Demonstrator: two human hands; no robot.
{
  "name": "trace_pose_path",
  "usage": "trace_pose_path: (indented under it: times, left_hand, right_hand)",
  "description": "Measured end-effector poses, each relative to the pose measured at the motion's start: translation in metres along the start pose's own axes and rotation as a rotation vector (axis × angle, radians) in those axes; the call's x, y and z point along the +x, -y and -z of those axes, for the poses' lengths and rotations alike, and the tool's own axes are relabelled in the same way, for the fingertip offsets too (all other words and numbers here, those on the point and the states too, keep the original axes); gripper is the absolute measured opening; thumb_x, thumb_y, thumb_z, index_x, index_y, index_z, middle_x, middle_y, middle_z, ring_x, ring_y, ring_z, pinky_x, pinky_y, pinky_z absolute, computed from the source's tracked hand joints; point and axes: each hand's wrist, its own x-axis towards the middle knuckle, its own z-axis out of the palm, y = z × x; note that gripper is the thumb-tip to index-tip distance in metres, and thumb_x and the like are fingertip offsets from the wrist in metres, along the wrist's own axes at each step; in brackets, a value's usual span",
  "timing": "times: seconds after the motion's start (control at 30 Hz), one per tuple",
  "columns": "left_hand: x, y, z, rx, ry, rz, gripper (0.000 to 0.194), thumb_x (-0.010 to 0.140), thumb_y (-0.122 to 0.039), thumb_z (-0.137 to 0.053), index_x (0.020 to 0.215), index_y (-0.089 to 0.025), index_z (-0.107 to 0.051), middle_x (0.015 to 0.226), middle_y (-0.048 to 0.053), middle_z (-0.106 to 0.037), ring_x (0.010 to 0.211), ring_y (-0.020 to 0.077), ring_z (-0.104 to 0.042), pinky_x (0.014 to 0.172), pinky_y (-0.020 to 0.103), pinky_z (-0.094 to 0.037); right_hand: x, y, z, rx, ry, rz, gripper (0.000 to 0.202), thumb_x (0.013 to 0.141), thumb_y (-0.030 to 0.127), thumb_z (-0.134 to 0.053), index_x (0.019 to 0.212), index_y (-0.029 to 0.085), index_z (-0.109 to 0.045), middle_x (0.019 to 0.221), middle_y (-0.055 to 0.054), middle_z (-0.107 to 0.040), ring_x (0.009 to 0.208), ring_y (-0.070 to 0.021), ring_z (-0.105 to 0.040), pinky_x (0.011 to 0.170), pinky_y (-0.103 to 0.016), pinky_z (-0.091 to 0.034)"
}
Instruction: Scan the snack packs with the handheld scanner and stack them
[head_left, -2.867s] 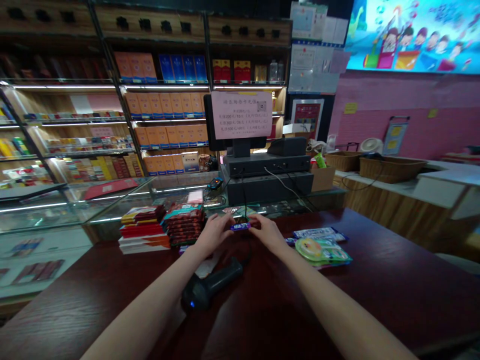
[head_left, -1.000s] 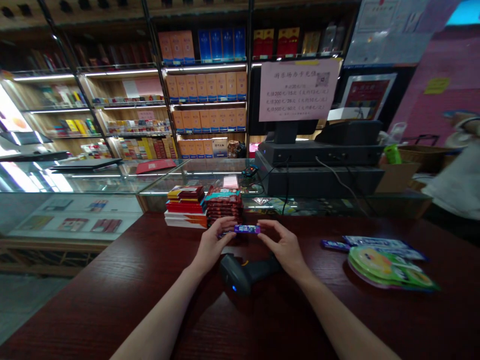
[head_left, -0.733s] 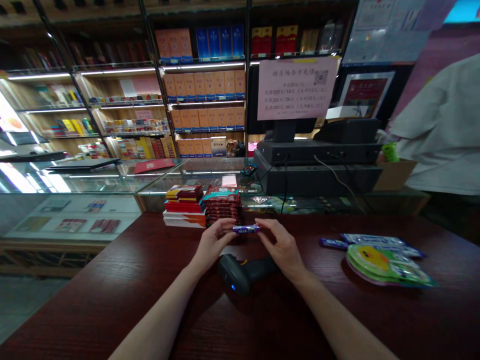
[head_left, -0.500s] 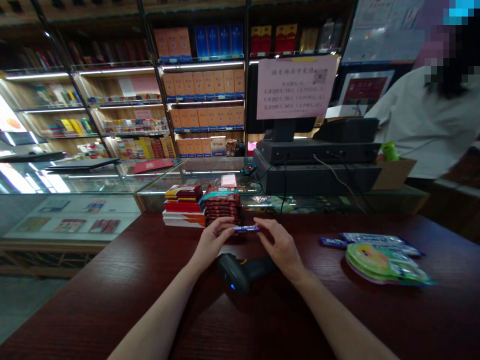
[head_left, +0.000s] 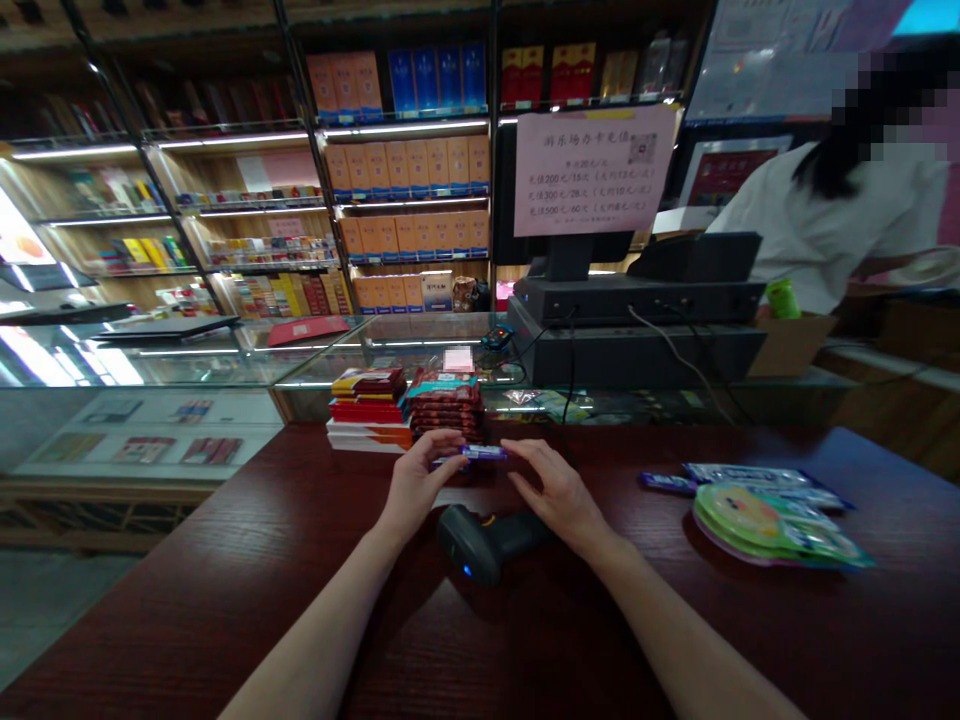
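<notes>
Purple: holds packet (head_left: 484, 453) near far edge of desk (head_left: 225, 580).
Pinches with left hand (head_left: 415, 487), curves right hand (head_left: 560, 497) half-open; next, likely needs steadiness.

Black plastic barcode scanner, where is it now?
In the head view, the scanner lies near centre on the reddish-brown wooden table, below the purple stick-shaped packet, its handle pointing toward the right hand.

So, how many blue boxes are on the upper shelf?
4: the leftmost blue box, the second, the third and the rightmost, side by side, right of three orange boxes. Others may be hidden behind.
</notes>
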Motion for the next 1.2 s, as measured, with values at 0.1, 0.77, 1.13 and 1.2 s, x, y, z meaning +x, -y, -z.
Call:
trace_pose_path:
  times: [0.1,0.77,1.13,1.2]
  left_hand:
    - [0.001,-0.001,0.004,0.045,-0.04,-0.024,0.034,0.08,-0.033,-0.075,0.109,-0.02,-0.065,0.105,0.006,-0.074,0.1,0.0202,-0.071,0.095,0.038,-0.057]
    - [0.008,-0.024,0.045,0.364,-0.201,-0.236,0.035,0.083,-0.034,-0.074,0.111,-0.023,-0.057,0.111,0.007,-0.073,0.109,0.0231,-0.069,0.109,0.049,-0.043]
    - [0.009,-0.024,0.063,0.86,-0.224,-0.46,0.021,0.085,-0.028,-0.072,0.106,-0.029,-0.068,0.112,0.003,-0.071,0.123,0.0255,-0.059,0.123,0.058,-0.004]
    - [0.009,-0.022,0.065,0.915,-0.219,-0.496,0.021,0.087,-0.029,-0.071,0.108,-0.03,-0.068,0.112,0.003,-0.07,0.124,0.0255,-0.058,0.124,0.058,-0.004]
  right_hand:
    - [-0.002,0.006,0.011,0.008,0.108,-0.003,0.039,0.095,0.021,-0.054,0.132,0.028,-0.059,0.122,-0.007,-0.07,0.111,-0.0246,-0.064,0.097,-0.043,-0.049]
    - [-0.014,0.022,0.017,0.132,0.553,0.017,0.075,0.075,0.02,-0.072,0.145,0.037,-0.05,0.136,-0.003,-0.064,0.126,-0.0283,-0.054,0.109,-0.044,-0.037]
    - [-0.016,0.02,0.014,0.135,0.538,-0.01,0.073,0.079,0.02,-0.068,0.145,0.041,-0.048,0.132,0.0,-0.067,0.109,-0.0251,-0.063,0.095,-0.037,-0.043]
    - [-0.016,0.019,0.015,0.142,0.525,-0.011,0.072,0.079,0.02,-0.069,0.145,0.04,-0.048,0.13,0.0,-0.068,0.108,-0.0245,-0.064,0.093,-0.036,-0.043]
